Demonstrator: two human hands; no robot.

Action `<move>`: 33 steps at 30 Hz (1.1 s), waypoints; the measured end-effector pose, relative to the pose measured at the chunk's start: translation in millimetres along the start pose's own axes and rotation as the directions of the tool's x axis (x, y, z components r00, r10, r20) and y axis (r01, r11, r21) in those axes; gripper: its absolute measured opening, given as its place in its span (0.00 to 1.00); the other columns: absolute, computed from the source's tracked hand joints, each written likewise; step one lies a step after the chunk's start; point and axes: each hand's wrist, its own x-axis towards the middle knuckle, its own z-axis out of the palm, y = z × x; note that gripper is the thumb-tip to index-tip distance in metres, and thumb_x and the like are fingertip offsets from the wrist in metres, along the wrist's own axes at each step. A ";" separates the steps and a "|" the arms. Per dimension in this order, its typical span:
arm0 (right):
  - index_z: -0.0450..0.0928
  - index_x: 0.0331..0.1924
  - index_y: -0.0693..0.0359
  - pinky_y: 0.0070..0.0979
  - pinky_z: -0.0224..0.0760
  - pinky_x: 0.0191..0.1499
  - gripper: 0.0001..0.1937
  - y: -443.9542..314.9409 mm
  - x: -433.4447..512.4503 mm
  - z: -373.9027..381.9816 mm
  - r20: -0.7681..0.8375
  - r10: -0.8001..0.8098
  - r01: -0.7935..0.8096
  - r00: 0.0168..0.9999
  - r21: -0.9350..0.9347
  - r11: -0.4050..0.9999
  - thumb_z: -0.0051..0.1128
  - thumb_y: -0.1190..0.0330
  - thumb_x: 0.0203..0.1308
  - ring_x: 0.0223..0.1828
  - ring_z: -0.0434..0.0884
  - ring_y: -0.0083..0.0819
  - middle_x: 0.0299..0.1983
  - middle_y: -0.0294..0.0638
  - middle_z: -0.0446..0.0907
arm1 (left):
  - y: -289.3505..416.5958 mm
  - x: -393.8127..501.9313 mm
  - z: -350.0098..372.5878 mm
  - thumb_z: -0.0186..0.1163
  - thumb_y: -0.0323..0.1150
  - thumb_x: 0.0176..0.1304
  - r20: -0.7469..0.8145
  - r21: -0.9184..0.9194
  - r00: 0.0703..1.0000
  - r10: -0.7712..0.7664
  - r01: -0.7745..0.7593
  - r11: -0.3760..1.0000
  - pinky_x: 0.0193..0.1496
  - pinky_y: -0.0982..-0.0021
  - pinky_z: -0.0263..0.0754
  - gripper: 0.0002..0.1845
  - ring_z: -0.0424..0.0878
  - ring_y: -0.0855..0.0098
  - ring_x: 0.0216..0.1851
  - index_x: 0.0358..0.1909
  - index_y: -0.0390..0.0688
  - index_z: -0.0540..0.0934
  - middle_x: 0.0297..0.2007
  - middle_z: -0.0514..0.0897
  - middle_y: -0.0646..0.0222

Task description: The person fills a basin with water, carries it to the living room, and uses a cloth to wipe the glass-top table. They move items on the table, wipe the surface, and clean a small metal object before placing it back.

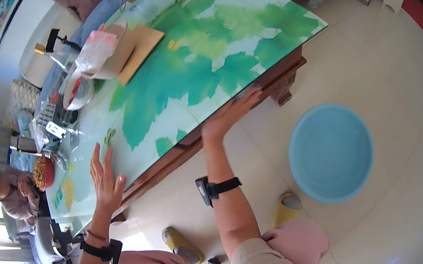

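My left hand (pixel 105 185) is raised over the near left part of the coffee table, its fingers spread and nothing in it. My right hand (pixel 228 114) stretches along the table's front edge with straight fingers, slightly blurred. It holds nothing; whether it touches the edge, I cannot tell. The coffee table has a glass-like top (pixel 186 81) printed with green leaves and a dark wooden frame (pixel 164 170). A light blue plastic basin (pixel 331 153) rests on the floor to the right of my right hand.
Along the table's far side are a cream bin (pixel 116 58), a brown board (pixel 142 54), a white bowl (pixel 81 94), a lit phone (pixel 55 130) and a red bowl of nuts or snacks (pixel 45 174). Another person (pixel 19 198) sits beyond the left end. Yellow slippers (pixel 183 245) are on my feet.
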 end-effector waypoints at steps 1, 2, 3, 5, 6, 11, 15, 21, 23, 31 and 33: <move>0.42 0.75 0.69 0.55 0.29 0.75 0.32 2.3 28.4 2.3 -0.057 0.030 -0.031 0.998 -0.001 1.000 0.31 0.59 0.75 0.78 0.37 0.60 0.77 0.61 0.36 | 0.0 1.2 0.0 0.38 0.64 0.71 0.006 0.008 1.000 -0.009 0.008 1.000 0.72 0.45 0.45 0.41 0.53 0.43 0.72 0.71 0.40 0.64 0.73 0.53 0.45; 0.43 0.76 0.67 0.55 0.30 0.75 0.32 6.2 56.7 2.1 -0.095 0.016 -0.016 0.995 0.007 1.000 0.30 0.58 0.76 0.78 0.38 0.59 0.78 0.59 0.38 | 0.1 1.8 -0.8 0.38 0.64 0.71 0.014 0.011 1.000 -0.008 0.007 1.000 0.72 0.45 0.45 0.41 0.53 0.43 0.72 0.71 0.40 0.64 0.73 0.53 0.45; 0.44 0.76 0.66 0.55 0.30 0.75 0.31 12.4 84.5 -0.6 -0.132 -0.013 0.014 0.991 0.005 1.000 0.29 0.56 0.77 0.78 0.39 0.57 0.78 0.58 0.40 | 0.0 3.5 -0.9 0.38 0.63 0.71 0.020 0.004 1.000 -0.001 0.001 1.000 0.72 0.45 0.45 0.41 0.54 0.43 0.72 0.71 0.39 0.64 0.73 0.53 0.45; 0.47 0.75 0.66 0.56 0.31 0.74 0.31 27.9 136.6 -6.7 -0.167 -0.060 0.068 0.984 0.046 0.997 0.28 0.54 0.77 0.77 0.42 0.59 0.77 0.58 0.44 | -0.6 5.7 -0.9 0.38 0.63 0.71 0.049 -0.013 0.999 -0.018 0.019 1.000 0.72 0.46 0.45 0.41 0.53 0.43 0.72 0.71 0.39 0.64 0.73 0.53 0.46; 0.49 0.75 0.67 0.56 0.32 0.74 0.31 36.9 157.4 -10.4 -0.166 -0.048 0.054 0.985 0.036 0.998 0.28 0.54 0.77 0.77 0.43 0.60 0.77 0.58 0.45 | -0.8 5.8 -0.8 0.38 0.63 0.71 0.055 -0.022 0.998 -0.023 0.024 0.999 0.72 0.46 0.45 0.41 0.53 0.43 0.72 0.71 0.39 0.64 0.73 0.53 0.46; 0.58 0.70 0.69 0.44 0.45 0.73 0.29 79.4 242.9 -32.5 -0.049 0.122 -0.110 0.991 0.192 0.975 0.30 0.55 0.77 0.73 0.55 0.58 0.73 0.58 0.56 | -1.5 6.9 1.3 0.37 0.64 0.71 0.066 -0.045 0.998 -0.023 0.026 0.999 0.72 0.46 0.47 0.42 0.53 0.43 0.73 0.71 0.38 0.63 0.74 0.52 0.47; 0.63 0.67 0.73 0.36 0.53 0.71 0.25 106.1 236.3 -37.6 -0.109 0.083 -0.062 0.991 0.184 0.981 0.35 0.61 0.76 0.70 0.62 0.54 0.69 0.59 0.63 | -0.5 8.3 1.7 0.36 0.64 0.71 0.070 -0.033 0.997 -0.022 0.025 0.999 0.72 0.46 0.46 0.43 0.52 0.43 0.73 0.72 0.37 0.62 0.74 0.52 0.46; 0.58 0.68 0.77 0.42 0.48 0.73 0.24 105.1 105.9 -14.5 -0.230 -0.221 0.249 0.948 0.101 0.963 0.35 0.67 0.76 0.72 0.59 0.56 0.71 0.61 0.58 | 1.7 8.0 1.0 0.36 0.64 0.71 0.066 -0.038 0.997 -0.039 0.042 0.998 0.71 0.45 0.46 0.42 0.53 0.44 0.73 0.71 0.38 0.63 0.74 0.52 0.47; 0.55 0.70 0.76 0.46 0.45 0.74 0.27 85.9 44.8 -9.1 -0.161 -0.220 0.232 0.962 0.058 0.971 0.31 0.64 0.77 0.74 0.54 0.60 0.73 0.63 0.53 | 1.5 7.0 1.6 0.36 0.64 0.72 0.050 -0.031 0.998 -0.037 0.039 0.999 0.71 0.45 0.46 0.41 0.53 0.44 0.73 0.71 0.38 0.64 0.74 0.52 0.47; 0.56 0.72 0.68 0.44 0.46 0.73 0.28 88.9 83.8 -21.9 -0.122 -0.075 0.068 0.990 -0.063 0.996 0.31 0.60 0.76 0.73 0.55 0.61 0.74 0.56 0.55 | -0.5 3.4 1.4 0.36 0.62 0.73 0.029 0.013 0.998 -0.054 0.053 0.998 0.72 0.45 0.46 0.40 0.53 0.44 0.73 0.70 0.39 0.65 0.74 0.53 0.49; 0.62 0.68 0.69 0.40 0.55 0.69 0.25 109.3 156.8 -27.4 -0.193 -0.048 0.054 0.980 0.029 0.998 0.35 0.60 0.75 0.69 0.63 0.57 0.67 0.58 0.65 | -0.7 4.8 1.9 0.37 0.62 0.73 0.038 -0.006 0.998 -0.041 0.041 0.999 0.72 0.46 0.46 0.39 0.53 0.45 0.73 0.70 0.38 0.65 0.74 0.53 0.48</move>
